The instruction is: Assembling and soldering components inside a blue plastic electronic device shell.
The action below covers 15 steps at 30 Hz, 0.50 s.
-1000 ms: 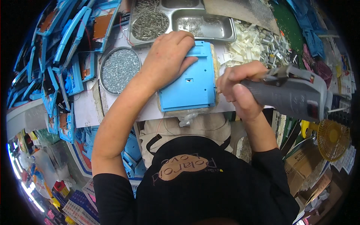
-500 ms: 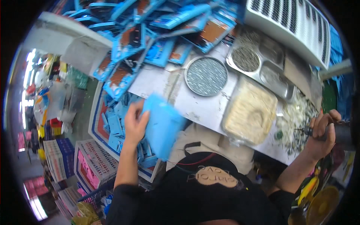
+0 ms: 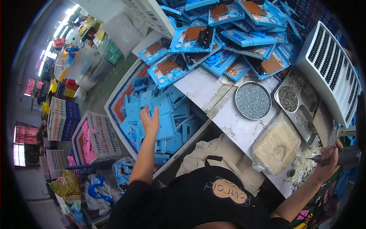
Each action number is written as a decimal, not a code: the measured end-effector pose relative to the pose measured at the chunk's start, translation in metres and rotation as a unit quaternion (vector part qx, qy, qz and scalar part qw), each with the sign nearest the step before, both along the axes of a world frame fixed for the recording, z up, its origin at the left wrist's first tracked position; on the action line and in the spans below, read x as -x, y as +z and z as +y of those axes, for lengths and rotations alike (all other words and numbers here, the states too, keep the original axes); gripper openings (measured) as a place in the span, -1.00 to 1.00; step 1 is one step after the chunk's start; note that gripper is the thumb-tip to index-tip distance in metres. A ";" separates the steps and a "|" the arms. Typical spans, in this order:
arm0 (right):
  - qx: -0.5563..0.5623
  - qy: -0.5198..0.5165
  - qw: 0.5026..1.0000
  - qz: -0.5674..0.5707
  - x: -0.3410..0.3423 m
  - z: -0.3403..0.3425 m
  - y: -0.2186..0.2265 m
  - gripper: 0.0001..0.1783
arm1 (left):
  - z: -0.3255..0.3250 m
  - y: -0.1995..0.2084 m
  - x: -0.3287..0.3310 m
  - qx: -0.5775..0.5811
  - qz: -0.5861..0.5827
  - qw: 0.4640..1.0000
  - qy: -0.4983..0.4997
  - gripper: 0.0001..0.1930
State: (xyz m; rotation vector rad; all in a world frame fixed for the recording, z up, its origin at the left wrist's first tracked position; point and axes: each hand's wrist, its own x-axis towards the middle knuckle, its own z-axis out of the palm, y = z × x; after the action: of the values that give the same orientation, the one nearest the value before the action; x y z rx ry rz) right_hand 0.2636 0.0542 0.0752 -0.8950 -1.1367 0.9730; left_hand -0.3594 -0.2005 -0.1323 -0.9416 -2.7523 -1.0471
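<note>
My left hand [image 3: 150, 121] is over a large basket [image 3: 176, 155] heaped with flat blue plastic casings [image 3: 164, 126]. Its thumb and fingers are spread, and nothing is held between them. On the right, my right hand [image 3: 328, 158] grips a dark, cylindrical power screwdriver [image 3: 349, 157] whose thin bit points left, above scattered small whitish pieces [image 3: 305, 162] on the table. A pile of opened blue casings [image 3: 190, 40] with brown boards and thin wires covers the far part of the table.
A round metal dish [image 3: 253, 100] of small screws stands on the white table [image 3: 225, 118]. Beside it are a metal compartment tray [image 3: 291, 108], a plastic-wrapped cream-coloured block [image 3: 276, 144] and a white rack [image 3: 329, 72] with black rows. A crate of pink parts [image 3: 100, 133] sits left.
My left hand has let go of the blue casing it carried and is now over the basket. My right hand still holds the screwdriver. The view has turned toward the left.
</note>
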 end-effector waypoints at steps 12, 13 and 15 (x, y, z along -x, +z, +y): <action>-0.075 -0.165 0.963 -0.199 0.000 -0.032 0.015 -0.43 | 0.084 0.133 0.022 -0.231 -0.562 0.794 -0.024 -0.61; -0.130 -0.255 0.917 -0.279 0.023 -0.038 0.027 -0.43 | 0.068 0.136 0.006 -0.249 -0.571 0.782 -0.035 -0.61; -0.249 -0.297 0.875 -0.291 0.047 -0.052 0.030 -0.44 | 0.039 0.136 -0.033 -0.291 -0.589 0.752 -0.057 -0.62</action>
State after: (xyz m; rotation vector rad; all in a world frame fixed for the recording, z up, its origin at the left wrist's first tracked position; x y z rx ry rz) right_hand 0.2171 0.0027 0.1051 -1.0393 -1.3973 -0.1278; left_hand -0.3261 -0.1616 0.0033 -0.3294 -2.5514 -3.1197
